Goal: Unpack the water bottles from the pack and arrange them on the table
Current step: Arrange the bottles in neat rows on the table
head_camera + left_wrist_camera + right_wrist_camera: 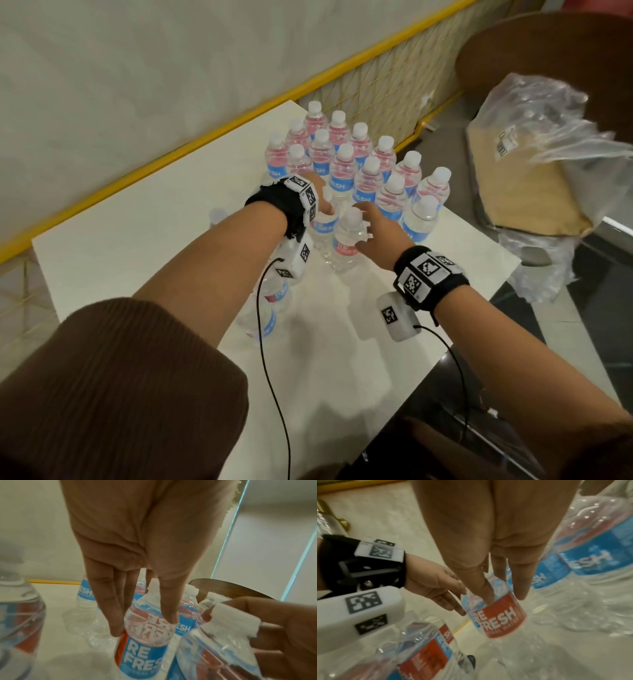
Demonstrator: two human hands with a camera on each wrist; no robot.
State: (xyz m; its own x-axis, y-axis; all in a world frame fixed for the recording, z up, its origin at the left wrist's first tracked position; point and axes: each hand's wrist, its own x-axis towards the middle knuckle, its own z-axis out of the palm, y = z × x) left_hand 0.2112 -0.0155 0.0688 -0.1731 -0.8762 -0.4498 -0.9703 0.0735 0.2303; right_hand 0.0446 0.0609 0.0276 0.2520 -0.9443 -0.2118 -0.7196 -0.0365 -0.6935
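At the centre of the white counter [164, 246], two water bottles are being set down upright, one in each hand. The left bottle [323, 228] is gripped just below its cap by the left hand [317, 197], thumb on one side and fingers on the other, as the left wrist view shows. The right bottle [347, 240] is held by the neck in the right hand [380, 229], fingers pointing down round its shoulder. Holding by the neck probably keeps each bottle plumb and leaves its base free to land flat.

Toward one o'clock from the hands, the arranged block of bottles [356, 161] stands in tidy diagonal rows, caps up, labels mostly blue. The two held bottles sit just beside its near edge, so they are judged to be the start of a further row. Another bottle [270, 308] stands at seven o'clock, partly hidden beneath the left forearm, and a further one [217, 216] may stand at nine o'clock, though it is too faint to be sure.

The torn plastic pack wrap [548, 137] lies at three o'clock on a cardboard tray [513, 192], off the counter; it appears emptied, though its folds could hide something.
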